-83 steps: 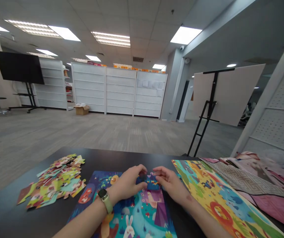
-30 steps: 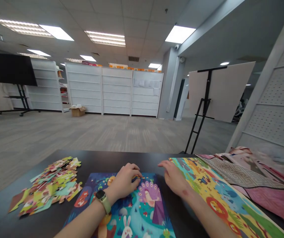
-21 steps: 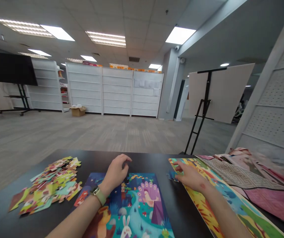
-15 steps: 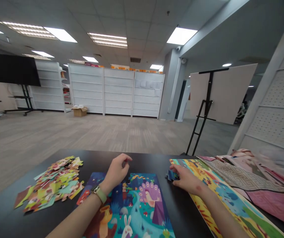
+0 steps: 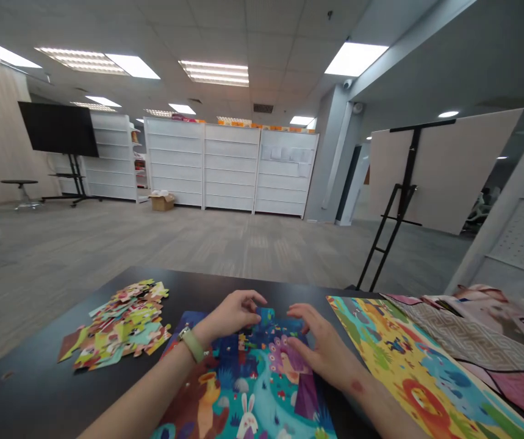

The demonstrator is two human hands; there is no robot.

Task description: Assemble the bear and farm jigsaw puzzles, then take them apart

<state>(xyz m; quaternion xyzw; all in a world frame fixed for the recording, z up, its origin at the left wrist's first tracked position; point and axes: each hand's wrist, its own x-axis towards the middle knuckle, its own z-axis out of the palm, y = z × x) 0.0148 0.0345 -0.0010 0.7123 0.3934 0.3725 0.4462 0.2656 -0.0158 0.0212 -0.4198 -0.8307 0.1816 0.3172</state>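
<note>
Blue rabbit puzzle [image 5: 262, 402] lies nearest us on the counter [image 5: 28, 384]. Our right hand [image 5: 319, 344] has its grip spread by the peacock; half a second ago it was at the yellow lion picture [image 5: 419, 390]. Beyond, one blue piece [image 5: 268, 315] sits by our left hand [image 5: 232, 314]; we can't tell if it's pinched. Best match knobs, then press flat.

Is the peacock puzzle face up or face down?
Face up: the peacock puzzle shows its printed white rabbit and purple peacock.

Both forearms bare: left forearm [image 5: 145, 387] has a smartwatch [image 5: 183, 333] on a pale green strap [image 5: 194, 347], right forearm [image 5: 376, 405] a small roundish mark [image 5: 357, 386] near the wrist.
</note>
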